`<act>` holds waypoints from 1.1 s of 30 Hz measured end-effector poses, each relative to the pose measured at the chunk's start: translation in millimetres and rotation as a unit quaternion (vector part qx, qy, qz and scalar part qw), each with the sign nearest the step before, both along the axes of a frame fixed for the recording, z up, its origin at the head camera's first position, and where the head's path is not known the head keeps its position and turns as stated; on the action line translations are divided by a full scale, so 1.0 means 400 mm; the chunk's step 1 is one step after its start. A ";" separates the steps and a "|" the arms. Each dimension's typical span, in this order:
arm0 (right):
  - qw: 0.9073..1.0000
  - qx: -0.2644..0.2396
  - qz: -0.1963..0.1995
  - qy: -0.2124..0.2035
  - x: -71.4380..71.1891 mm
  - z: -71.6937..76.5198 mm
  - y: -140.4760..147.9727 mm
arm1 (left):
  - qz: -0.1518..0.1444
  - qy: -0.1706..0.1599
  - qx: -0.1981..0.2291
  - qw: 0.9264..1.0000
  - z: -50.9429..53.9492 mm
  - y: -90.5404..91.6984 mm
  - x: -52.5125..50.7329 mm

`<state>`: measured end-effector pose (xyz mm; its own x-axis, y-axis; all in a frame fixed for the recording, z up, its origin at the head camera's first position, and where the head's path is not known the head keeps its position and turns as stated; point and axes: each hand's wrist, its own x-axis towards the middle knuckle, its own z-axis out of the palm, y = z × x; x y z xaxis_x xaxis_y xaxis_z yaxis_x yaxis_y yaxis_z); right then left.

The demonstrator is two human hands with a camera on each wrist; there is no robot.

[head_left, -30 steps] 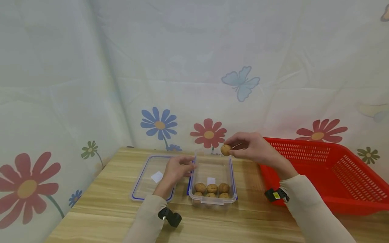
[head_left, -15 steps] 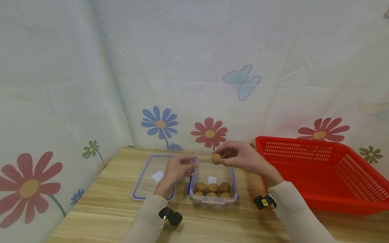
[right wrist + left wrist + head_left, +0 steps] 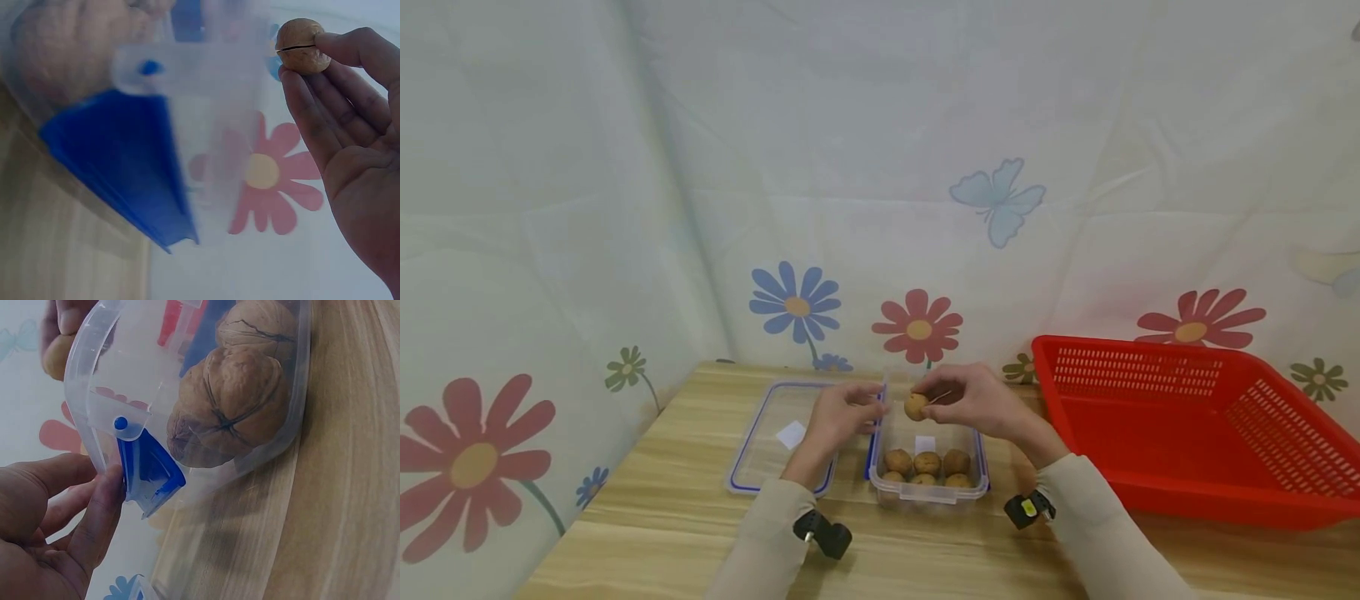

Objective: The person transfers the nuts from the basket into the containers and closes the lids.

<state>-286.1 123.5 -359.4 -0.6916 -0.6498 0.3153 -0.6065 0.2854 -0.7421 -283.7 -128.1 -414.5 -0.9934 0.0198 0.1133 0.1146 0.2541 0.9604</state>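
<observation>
A walnut point(image 3: 916, 407) is pinched between the thumb and fingertips of my right hand point(image 3: 981, 406), above the back half of a clear plastic container point(image 3: 927, 495). The right wrist view shows the seam of this walnut point(image 3: 304, 47) clearly. Several walnuts point(image 3: 927, 463) lie in rows at the container's near end. My left hand point(image 3: 838, 417) grips the container's left rim; in the left wrist view its fingertips point(image 3: 111, 480) meet the rim beside a blue side latch point(image 3: 147, 465). Part of that rim is hidden behind the fingers.
Left of the container, a clear lid point(image 3: 752, 454) with a blue seal lies flat on the wooden table point(image 3: 647, 500). A large red basket point(image 3: 1180, 442) stands at the right. A flowered curtain point(image 3: 850, 167) hangs behind the table.
My right hand has carried the walnut left and down, from the container's back right corner to above its inside. The left hand stays at the left rim.
</observation>
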 end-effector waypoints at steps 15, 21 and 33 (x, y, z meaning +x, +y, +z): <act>0.997 0.065 -0.033 -0.030 -0.044 -0.072 -0.036 | 0.001 0.008 -0.001 1.000 0.006 0.006 0.000; 0.995 0.097 -0.031 -0.010 -0.052 -0.086 -0.059 | 0.003 0.009 -0.002 1.000 0.005 0.006 0.001; 0.988 0.155 -0.001 -0.009 -0.056 -0.090 -0.093 | -0.002 0.013 0.009 1.000 0.003 0.002 0.003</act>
<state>-308.6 86.5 -395.4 -0.6968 -0.7117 0.0892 -0.5930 0.5016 -0.6298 -282.3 -127.2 -413.3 -0.9901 0.0218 0.1384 0.1396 0.2371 0.9614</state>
